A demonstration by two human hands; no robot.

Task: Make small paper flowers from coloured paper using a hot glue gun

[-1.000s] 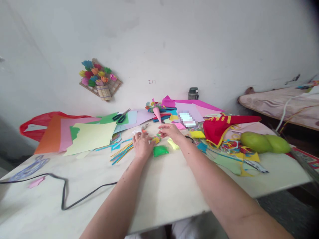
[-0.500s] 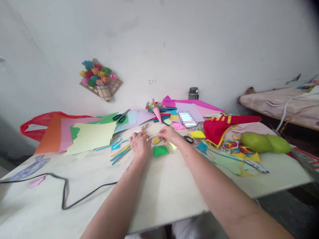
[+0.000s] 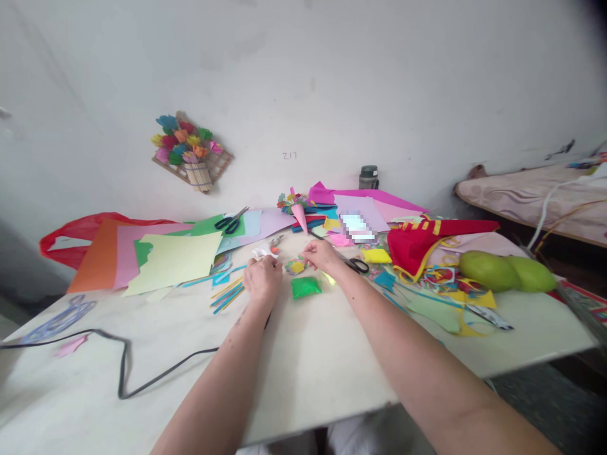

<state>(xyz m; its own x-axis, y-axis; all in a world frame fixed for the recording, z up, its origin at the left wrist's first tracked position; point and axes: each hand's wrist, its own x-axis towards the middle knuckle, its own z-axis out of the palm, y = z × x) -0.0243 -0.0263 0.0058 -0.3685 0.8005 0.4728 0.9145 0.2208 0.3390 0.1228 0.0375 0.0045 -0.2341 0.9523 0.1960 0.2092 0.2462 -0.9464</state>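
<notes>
My left hand (image 3: 262, 279) rests on the pale table (image 3: 308, 373) with its fingers curled round a small white object (image 3: 262, 252); I cannot tell what it is. My right hand (image 3: 323, 255) is beside it, fingers pinched over a small multicoloured paper piece (image 3: 296, 266). A green pouch (image 3: 305, 287) lies just in front of both hands. Blue and yellow paper strips (image 3: 227, 292) lie left of my left hand. Black-handled scissors (image 3: 356, 265) lie just right of my right hand.
Coloured paper sheets (image 3: 171, 256) cover the far left, with another pair of scissors (image 3: 231, 222) on them. A black cable (image 3: 124, 366) crosses the near left. Red cloth (image 3: 422, 243), two green fruits (image 3: 505, 272), paper scraps and a dark jar (image 3: 368, 177) are at the right.
My right hand drew in to the left toward the paper piece. My left hand closed and shifted slightly away from me, with the white object now showing at its fingertips.
</notes>
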